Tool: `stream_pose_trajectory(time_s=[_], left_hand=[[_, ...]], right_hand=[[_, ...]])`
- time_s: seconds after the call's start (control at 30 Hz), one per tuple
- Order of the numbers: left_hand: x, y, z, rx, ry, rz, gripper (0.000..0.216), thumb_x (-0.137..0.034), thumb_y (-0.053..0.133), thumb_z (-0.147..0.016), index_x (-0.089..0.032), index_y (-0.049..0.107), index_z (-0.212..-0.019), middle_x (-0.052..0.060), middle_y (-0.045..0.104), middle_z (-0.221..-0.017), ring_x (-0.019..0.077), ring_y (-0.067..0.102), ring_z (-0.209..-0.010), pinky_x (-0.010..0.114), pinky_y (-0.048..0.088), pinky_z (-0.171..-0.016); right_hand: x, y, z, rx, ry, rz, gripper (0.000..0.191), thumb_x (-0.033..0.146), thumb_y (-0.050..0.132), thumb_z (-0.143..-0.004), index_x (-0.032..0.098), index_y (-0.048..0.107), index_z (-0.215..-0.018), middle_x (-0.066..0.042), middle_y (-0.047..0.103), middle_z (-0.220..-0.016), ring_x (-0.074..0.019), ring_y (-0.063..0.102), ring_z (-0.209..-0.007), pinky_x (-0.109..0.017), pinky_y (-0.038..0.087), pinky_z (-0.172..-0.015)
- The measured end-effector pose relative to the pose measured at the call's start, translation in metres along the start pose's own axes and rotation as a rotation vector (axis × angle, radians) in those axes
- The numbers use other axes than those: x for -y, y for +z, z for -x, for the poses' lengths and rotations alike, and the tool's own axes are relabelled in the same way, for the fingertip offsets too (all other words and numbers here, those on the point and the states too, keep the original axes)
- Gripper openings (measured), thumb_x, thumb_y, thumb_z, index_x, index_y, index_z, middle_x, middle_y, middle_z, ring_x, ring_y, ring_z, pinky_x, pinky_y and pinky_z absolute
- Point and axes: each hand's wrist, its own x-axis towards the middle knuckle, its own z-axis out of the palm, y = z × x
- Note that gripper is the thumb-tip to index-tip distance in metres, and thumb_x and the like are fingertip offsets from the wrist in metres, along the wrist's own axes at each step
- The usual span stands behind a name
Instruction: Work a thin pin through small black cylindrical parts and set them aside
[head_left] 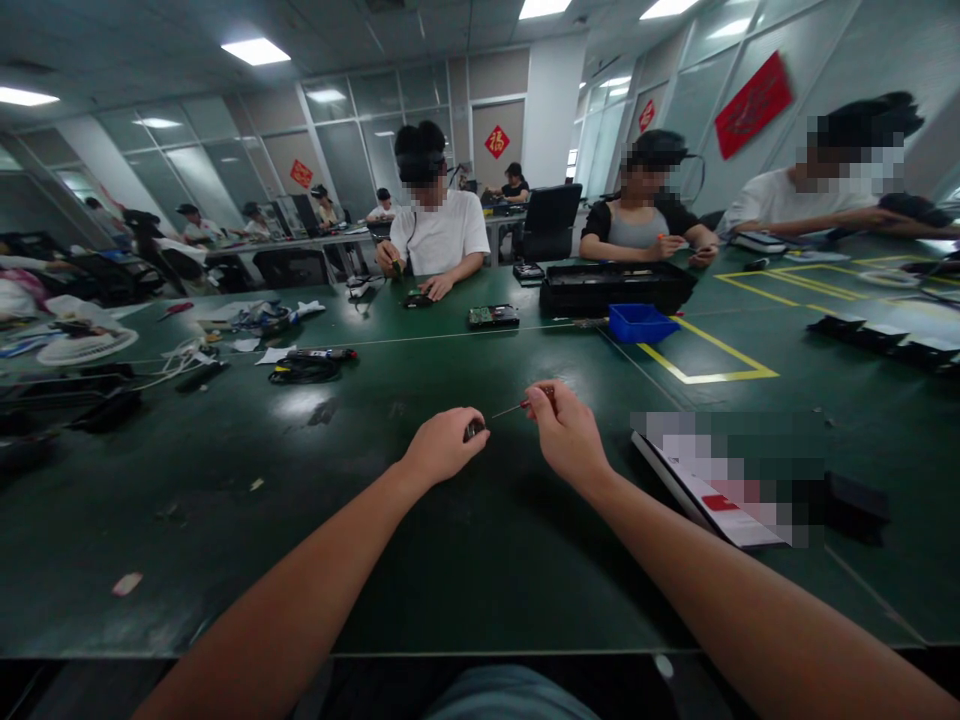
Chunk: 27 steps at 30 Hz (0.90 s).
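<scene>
My left hand [444, 443] curls around a small dark object [474, 429] with a shiny edge, mostly covered by the fingers. Its kind does not show. Closed around the handle of a thin screwdriver [510, 409], my right hand [561, 425] is just to the right of it. The metal shaft points left, with its tip close to the object in my left hand. Whether tip and object touch, I cannot tell. Both hands are above the middle of the green table [480, 560].
A pale box [667, 480] lies right of my right forearm. Farther back are a blue bin [642, 324], a black tray [615, 290], a circuit board [493, 316] and a coiled black cable [304, 370]. People sit across the table, one in a white shirt [442, 230].
</scene>
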Motion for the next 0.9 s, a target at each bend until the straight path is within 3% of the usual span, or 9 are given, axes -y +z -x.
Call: stream_pose_trajectory(time_s=[0.1, 0.27, 0.37, 0.47, 0.6, 0.77, 0.9], left_hand=[[0.011, -0.012, -0.005, -0.191, -0.119, 0.260, 0.024, -0.036, 0.059, -0.088, -0.020, 0.069, -0.101, 0.005, 0.069, -0.093, 0.0198, 0.061, -0.082, 0.032, 0.046, -0.073], [0.036, -0.046, -0.014, -0.463, -0.383, 0.930, 0.019, -0.029, 0.055, -0.080, -0.016, 0.066, -0.088, 0.002, 0.060, -0.077, 0.0109, 0.048, -0.055, 0.022, 0.032, -0.046], [0.055, -0.073, -0.006, -0.560, -0.523, 1.219, 0.013, -0.028, 0.060, -0.077, -0.015, 0.058, -0.079, 0.000, 0.053, -0.072, 0.0092, 0.045, -0.051, 0.020, 0.025, -0.041], [0.078, -0.100, 0.013, -0.667, -0.637, 1.252, 0.007, -0.021, 0.056, -0.080, -0.014, 0.057, -0.080, 0.000, 0.052, -0.071, 0.0098, 0.045, -0.051, 0.021, 0.029, -0.041], [0.112, -0.137, 0.051, -0.857, -0.797, 1.157, 0.014, -0.011, 0.048, -0.084, -0.011, 0.061, -0.088, 0.002, 0.053, -0.072, 0.0116, 0.048, -0.055, 0.022, 0.037, -0.047], [0.149, -0.191, 0.102, -1.118, -0.928, 1.037, 0.017, -0.002, 0.039, -0.084, -0.012, 0.049, -0.076, 0.002, 0.049, -0.069, 0.0118, 0.046, -0.058, 0.021, 0.038, -0.051], [0.172, -0.230, 0.144, -1.314, -1.036, 0.878, 0.022, 0.002, 0.033, -0.081, -0.014, 0.044, -0.070, 0.000, 0.044, -0.062, 0.0130, 0.040, -0.052, 0.020, 0.034, -0.046]], right_hand=[[-0.001, 0.000, 0.000, 0.000, 0.001, -0.007, 0.027, 0.041, 0.043, -0.099, 0.021, 0.060, -0.093, -0.002, 0.066, -0.076, -0.0194, 0.062, -0.072, -0.031, 0.042, -0.068], [-0.003, 0.000, 0.000, 0.005, -0.014, -0.015, 0.027, 0.041, 0.043, -0.100, 0.021, 0.060, -0.094, -0.002, 0.066, -0.076, -0.0195, 0.063, -0.073, -0.030, 0.043, -0.067], [-0.004, 0.000, 0.000, 0.009, -0.020, -0.019, 0.027, 0.041, 0.043, -0.100, 0.022, 0.060, -0.094, -0.002, 0.066, -0.077, -0.0194, 0.063, -0.074, -0.030, 0.043, -0.067], [-0.004, -0.001, 0.000, 0.012, -0.018, -0.017, 0.027, 0.041, 0.043, -0.100, 0.022, 0.060, -0.094, -0.002, 0.066, -0.078, -0.0192, 0.063, -0.073, -0.030, 0.043, -0.067], [-0.004, -0.001, 0.001, 0.024, -0.017, -0.017, 0.027, 0.041, 0.043, -0.100, 0.022, 0.060, -0.094, -0.002, 0.066, -0.077, -0.0191, 0.062, -0.073, -0.030, 0.042, -0.066], [-0.003, 0.000, 0.001, 0.031, -0.008, -0.009, 0.026, 0.041, 0.043, -0.100, 0.022, 0.060, -0.094, -0.002, 0.066, -0.077, -0.0182, 0.060, -0.070, -0.030, 0.041, -0.064], [-0.001, 0.001, 0.002, 0.039, -0.006, -0.007, 0.025, 0.040, 0.043, -0.100, 0.022, 0.060, -0.093, -0.001, 0.065, -0.077, -0.0180, 0.060, -0.069, -0.030, 0.041, -0.064]])
